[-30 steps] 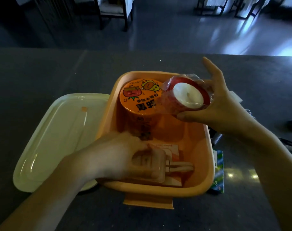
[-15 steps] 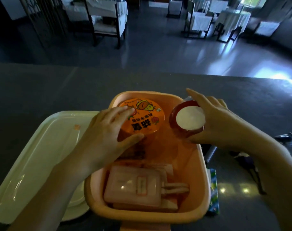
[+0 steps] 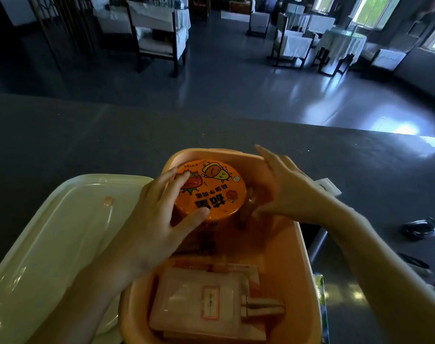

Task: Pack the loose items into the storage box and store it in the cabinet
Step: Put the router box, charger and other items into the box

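The orange storage box (image 3: 304,247) sits on the dark counter in front of me. An orange noodle cup (image 3: 218,192) with a cartoon lid stands in its far left part. My left hand (image 3: 159,219) spans the cup's lid, fingers on top and thumb on the near rim. My right hand (image 3: 283,189) is inside the box just right of the cup, fingers straight and apart. A red wrapped roll (image 3: 251,197) shows dimly low between the cup and that palm. A flat clear pouch (image 3: 199,304) lies in the near part of the box.
The box's pale green lid (image 3: 62,232) lies upturned to the left. A white card (image 3: 328,186) and a green packet (image 3: 320,294) sit right of the box, with black items (image 3: 419,228) further right. Chairs and tables stand beyond the counter's far edge.
My right hand has lowered the red roll into the box beside the cup and straightened its fingers. My left hand left the pouch and settled on the cup's lid.
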`<state>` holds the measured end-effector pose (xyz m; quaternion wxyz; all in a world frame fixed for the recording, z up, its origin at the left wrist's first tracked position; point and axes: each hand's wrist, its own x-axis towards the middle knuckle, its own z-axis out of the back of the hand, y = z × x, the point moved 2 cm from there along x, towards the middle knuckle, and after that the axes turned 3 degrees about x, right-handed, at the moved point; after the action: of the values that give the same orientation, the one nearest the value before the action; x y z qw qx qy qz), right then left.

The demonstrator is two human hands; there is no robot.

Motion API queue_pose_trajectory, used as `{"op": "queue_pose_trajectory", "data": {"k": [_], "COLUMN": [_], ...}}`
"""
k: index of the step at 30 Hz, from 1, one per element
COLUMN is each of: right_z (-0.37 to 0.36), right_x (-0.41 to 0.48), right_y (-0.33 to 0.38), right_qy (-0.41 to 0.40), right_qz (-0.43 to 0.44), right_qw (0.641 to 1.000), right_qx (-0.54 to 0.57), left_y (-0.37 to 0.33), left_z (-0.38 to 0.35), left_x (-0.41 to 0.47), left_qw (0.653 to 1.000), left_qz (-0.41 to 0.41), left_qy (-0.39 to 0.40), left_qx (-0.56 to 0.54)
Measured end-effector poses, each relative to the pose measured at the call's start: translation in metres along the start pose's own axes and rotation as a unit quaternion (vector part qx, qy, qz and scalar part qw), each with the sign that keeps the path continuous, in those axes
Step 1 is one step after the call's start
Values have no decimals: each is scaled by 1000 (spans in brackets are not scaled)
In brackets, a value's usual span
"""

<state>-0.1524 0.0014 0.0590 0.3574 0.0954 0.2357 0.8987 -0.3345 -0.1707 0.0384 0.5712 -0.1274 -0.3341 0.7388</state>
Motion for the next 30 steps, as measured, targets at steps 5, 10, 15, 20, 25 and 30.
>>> {"op": "queue_pose_trajectory", "data": {"k": [5, 10, 15, 20, 25, 30], "right_z": [-16, -32, -25, 2, 45, 79], "right_x": [-20, -32, -37, -57, -81, -103], "right_y": [-31, -32, -30, -55, -117, -181], "right_qy": [-65, -70, -100, -154, -183, -174], "right_qz": [-66, -86, -98, -99, -122, -104], "right_qw": [960, 895, 899, 892, 894, 913], "right_qx": [265, 431, 414, 413, 391, 353], "left_y": [1, 1, 1, -20, -93, -169], "left_z": [0, 2, 1, -3, -38, -101], "left_x": [0, 4, 3, 0, -14, -10], "left_qw": [998, 992, 997, 998, 996, 993], "left_qz": [17, 29, 24, -20, -85, -111], "left_qy": [-17, -45, -22, -34, 20, 32], "left_qx": [-57, -110, -69, 53, 8, 2]}}
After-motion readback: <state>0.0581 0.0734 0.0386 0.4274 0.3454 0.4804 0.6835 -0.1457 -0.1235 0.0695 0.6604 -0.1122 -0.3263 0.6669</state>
